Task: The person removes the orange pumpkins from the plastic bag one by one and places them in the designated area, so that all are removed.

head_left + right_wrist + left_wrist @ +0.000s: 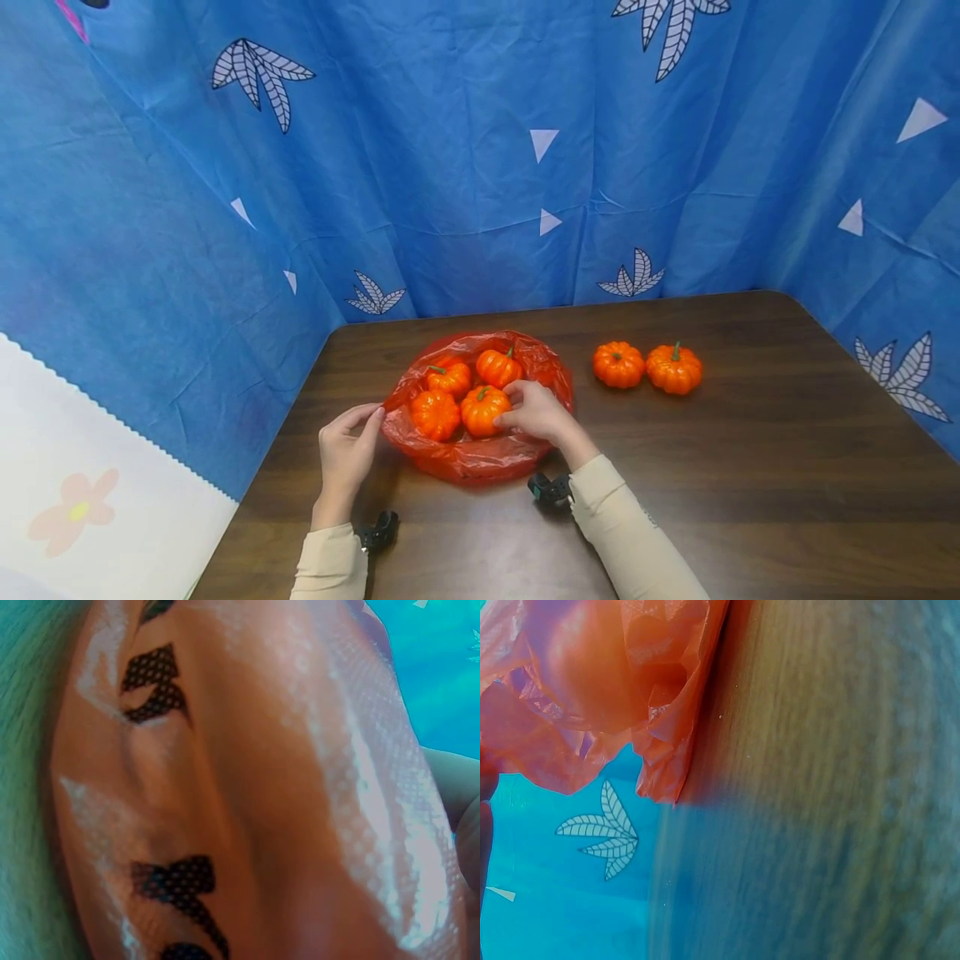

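A red plastic bag lies opened wide on the table, with several small orange pumpkins inside it. My left hand pinches the bag's left rim between thumb and fingers. Over the bag's right side, my right hand holds the front right pumpkin between thumb and fingers. Beside it sits another pumpkin, and two more, a rear left one and a rear right one, lie behind. The left wrist view shows the crumpled bag close up; printed bag film fills most of the right wrist view.
Two more pumpkins, one next to the other, stand on the table right of the bag. The dark wooden table reaches back to a blue patterned curtain. A white cloth hangs at the left.
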The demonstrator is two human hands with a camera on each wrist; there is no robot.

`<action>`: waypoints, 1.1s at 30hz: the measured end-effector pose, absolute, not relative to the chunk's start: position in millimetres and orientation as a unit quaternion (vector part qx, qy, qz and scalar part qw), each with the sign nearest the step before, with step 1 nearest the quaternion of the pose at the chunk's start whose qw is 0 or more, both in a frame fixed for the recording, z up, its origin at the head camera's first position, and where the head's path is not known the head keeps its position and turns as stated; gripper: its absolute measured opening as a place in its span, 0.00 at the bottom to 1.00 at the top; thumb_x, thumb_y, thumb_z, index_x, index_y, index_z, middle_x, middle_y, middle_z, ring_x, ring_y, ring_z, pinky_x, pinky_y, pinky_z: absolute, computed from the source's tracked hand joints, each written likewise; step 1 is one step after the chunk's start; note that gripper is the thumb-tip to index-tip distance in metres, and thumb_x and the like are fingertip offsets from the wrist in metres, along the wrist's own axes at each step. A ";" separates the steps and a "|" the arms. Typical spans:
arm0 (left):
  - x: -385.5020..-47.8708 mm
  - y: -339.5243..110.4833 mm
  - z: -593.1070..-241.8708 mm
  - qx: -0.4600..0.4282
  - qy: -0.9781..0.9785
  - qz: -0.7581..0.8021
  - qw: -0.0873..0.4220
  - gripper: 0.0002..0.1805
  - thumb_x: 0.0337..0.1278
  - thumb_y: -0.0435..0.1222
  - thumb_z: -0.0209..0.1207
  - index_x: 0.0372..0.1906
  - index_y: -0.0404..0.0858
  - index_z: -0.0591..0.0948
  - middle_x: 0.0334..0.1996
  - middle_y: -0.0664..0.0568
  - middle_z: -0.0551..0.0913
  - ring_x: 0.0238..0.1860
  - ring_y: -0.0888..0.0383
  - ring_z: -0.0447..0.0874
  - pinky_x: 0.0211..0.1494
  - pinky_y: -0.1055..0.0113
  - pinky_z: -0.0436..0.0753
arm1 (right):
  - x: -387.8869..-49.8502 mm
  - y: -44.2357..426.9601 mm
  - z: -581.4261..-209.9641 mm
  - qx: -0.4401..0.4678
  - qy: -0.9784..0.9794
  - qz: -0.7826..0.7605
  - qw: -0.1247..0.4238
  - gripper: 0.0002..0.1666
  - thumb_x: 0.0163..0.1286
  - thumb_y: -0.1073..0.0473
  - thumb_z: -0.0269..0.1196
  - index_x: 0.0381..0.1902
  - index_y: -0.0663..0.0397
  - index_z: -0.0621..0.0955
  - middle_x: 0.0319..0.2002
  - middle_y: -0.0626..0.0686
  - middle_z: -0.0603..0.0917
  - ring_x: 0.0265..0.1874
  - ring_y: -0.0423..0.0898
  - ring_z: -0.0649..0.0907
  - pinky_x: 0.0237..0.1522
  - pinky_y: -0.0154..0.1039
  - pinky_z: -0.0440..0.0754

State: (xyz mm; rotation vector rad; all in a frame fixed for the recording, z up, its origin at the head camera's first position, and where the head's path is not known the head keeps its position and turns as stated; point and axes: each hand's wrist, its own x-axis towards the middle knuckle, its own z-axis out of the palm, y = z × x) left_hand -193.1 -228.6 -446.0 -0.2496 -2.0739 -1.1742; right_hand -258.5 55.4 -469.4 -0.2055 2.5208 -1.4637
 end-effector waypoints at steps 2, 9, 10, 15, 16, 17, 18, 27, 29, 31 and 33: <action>-192.1 -227.6 -444.5 -0.095 -0.806 -0.458 0.362 0.04 0.51 0.19 0.67 0.33 0.24 0.87 0.32 0.35 0.89 0.33 0.75 0.82 0.44 0.88 0.78 | -258.1 55.5 -469.6 -0.070 0.858 -0.497 0.111 0.31 0.57 0.57 0.76 0.56 0.61 0.79 0.48 0.56 0.85 0.44 0.50 0.83 0.52 0.48 0.86; -191.7 -227.6 -445.2 -0.093 -0.805 -0.461 0.362 0.04 0.51 0.20 0.67 0.34 0.24 0.87 0.32 0.35 0.89 0.33 0.76 0.82 0.44 0.88 0.78 | -257.0 56.9 -468.7 -0.067 0.862 -0.491 0.112 0.30 0.57 0.56 0.76 0.55 0.61 0.80 0.47 0.56 0.85 0.44 0.50 0.83 0.52 0.48 0.86; -191.8 -227.8 -445.5 -0.093 -0.805 -0.461 0.362 0.04 0.51 0.20 0.67 0.34 0.24 0.87 0.32 0.35 0.89 0.33 0.75 0.82 0.43 0.88 0.78 | -257.0 57.1 -468.6 -0.066 0.863 -0.489 0.111 0.30 0.57 0.56 0.76 0.55 0.61 0.80 0.47 0.56 0.86 0.43 0.50 0.83 0.52 0.48 0.86; -192.1 -228.1 -446.0 -0.091 -0.806 -0.461 0.359 0.04 0.52 0.20 0.67 0.34 0.25 0.87 0.32 0.35 0.89 0.32 0.73 0.83 0.43 0.87 0.79 | -257.6 58.1 -467.8 -0.061 0.864 -0.486 0.112 0.30 0.57 0.55 0.76 0.55 0.61 0.80 0.48 0.56 0.86 0.44 0.50 0.83 0.53 0.48 0.86; -192.0 -227.9 -445.7 -0.090 -0.807 -0.460 0.359 0.04 0.52 0.20 0.67 0.34 0.25 0.87 0.32 0.35 0.89 0.32 0.72 0.83 0.43 0.87 0.79 | -257.9 58.4 -467.7 -0.061 0.865 -0.485 0.112 0.30 0.57 0.55 0.76 0.55 0.61 0.80 0.48 0.56 0.86 0.44 0.50 0.83 0.53 0.48 0.86; -191.9 -227.6 -445.4 -0.090 -0.807 -0.460 0.360 0.04 0.52 0.20 0.67 0.34 0.25 0.87 0.32 0.35 0.89 0.32 0.72 0.83 0.43 0.87 0.79 | -258.1 58.7 -467.6 -0.061 0.866 -0.484 0.111 0.30 0.57 0.55 0.76 0.55 0.61 0.80 0.48 0.56 0.86 0.44 0.50 0.83 0.53 0.48 0.86; -191.8 -227.3 -445.0 -0.091 -0.806 -0.460 0.360 0.04 0.52 0.20 0.67 0.34 0.24 0.87 0.33 0.35 0.89 0.32 0.71 0.83 0.43 0.87 0.79 | -258.3 58.9 -467.4 -0.062 0.866 -0.483 0.111 0.30 0.57 0.54 0.76 0.55 0.61 0.81 0.48 0.56 0.86 0.44 0.50 0.83 0.53 0.48 0.86; -191.6 -225.9 -444.3 -0.094 -0.803 -0.456 0.371 0.04 0.50 0.19 0.67 0.34 0.24 0.87 0.32 0.34 0.89 0.32 0.72 0.83 0.44 0.88 0.78 | -257.1 59.4 -461.6 -0.075 0.872 -0.471 0.113 0.30 0.57 0.53 0.76 0.55 0.60 0.81 0.49 0.55 0.86 0.46 0.50 0.83 0.54 0.49 0.85; -192.0 -226.0 -444.9 -0.093 -0.804 -0.455 0.371 0.04 0.50 0.19 0.67 0.34 0.24 0.87 0.32 0.35 0.89 0.33 0.72 0.83 0.44 0.88 0.78 | -256.3 59.6 -460.3 -0.081 0.873 -0.467 0.112 0.30 0.57 0.53 0.76 0.55 0.60 0.82 0.49 0.55 0.86 0.46 0.50 0.83 0.54 0.50 0.85; -192.2 -226.2 -445.5 -0.089 -0.806 -0.454 0.368 0.04 0.51 0.19 0.67 0.34 0.24 0.87 0.32 0.35 0.89 0.33 0.73 0.83 0.44 0.88 0.78 | -255.5 59.9 -458.9 -0.085 0.873 -0.467 0.112 0.30 0.57 0.54 0.76 0.55 0.60 0.82 0.49 0.55 0.86 0.47 0.51 0.83 0.55 0.50 0.85; -192.3 -226.1 -446.0 -0.084 -0.808 -0.454 0.366 0.04 0.51 0.20 0.67 0.34 0.24 0.87 0.33 0.36 0.89 0.34 0.74 0.82 0.45 0.88 0.78 | -254.7 60.0 -457.5 -0.089 0.873 -0.467 0.112 0.31 0.57 0.54 0.76 0.56 0.59 0.81 0.50 0.55 0.86 0.48 0.51 0.84 0.55 0.51 0.85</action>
